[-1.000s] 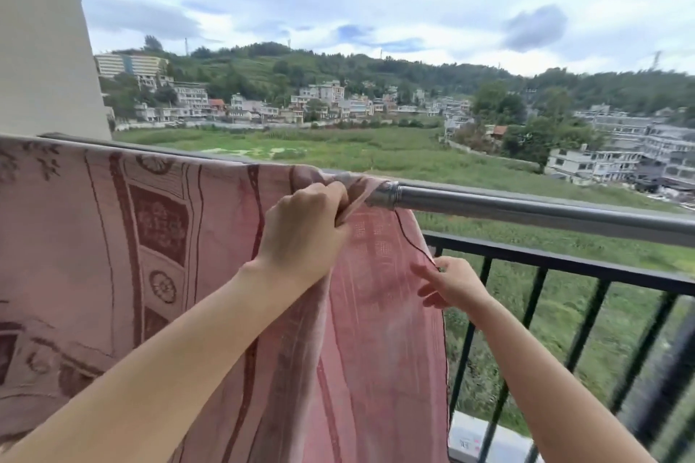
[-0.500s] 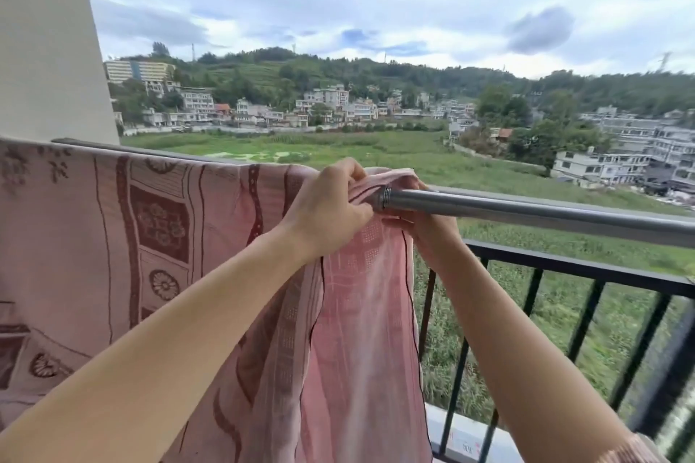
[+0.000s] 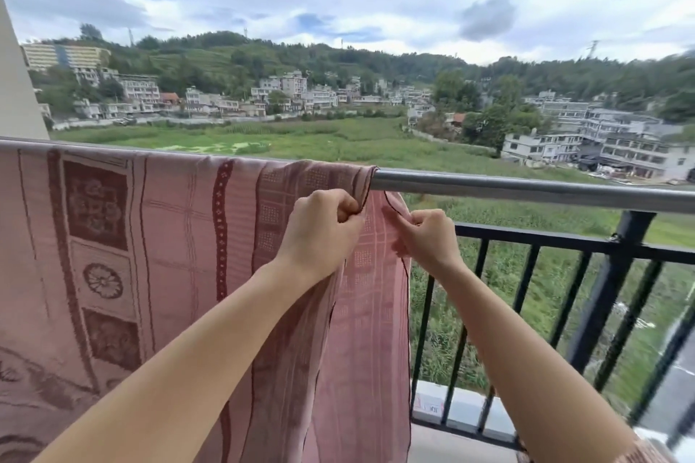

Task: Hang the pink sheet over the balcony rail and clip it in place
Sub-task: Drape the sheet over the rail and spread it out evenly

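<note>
- Left hand (image 3: 319, 233): the forearm rises from the lower left. The knuckles face the camera and the fingers are curled tight, pinching a fold of the pink sheet (image 3: 169, 237) just below the steel rail (image 3: 526, 190).
- Right hand (image 3: 428, 237): the forearm rises from the lower right. The fingers are curled, with thumb and forefinger nipping the sheet's dark-hemmed side edge, just beside the left hand and slightly lower.
- Pink sheet: it is draped over the rail from the left border of the view to the hands. Its patterned face hangs toward the person, and its right edge falls in front of the black balusters (image 3: 485, 312).
- Steel rail: it is bare to the right of the hands. It runs above the black top bar (image 3: 556, 241) of the balcony fence.
- Hidden or cut off: the rail beneath the cloth is covered. The fingertips of both hands are tucked out of sight, so the exact grip points cannot be seen. The sheet's lower and left edges run out of view. The right elbow leaves the view near a scrap of sleeve (image 3: 647, 454). The fence at the far right is blurred.
</note>
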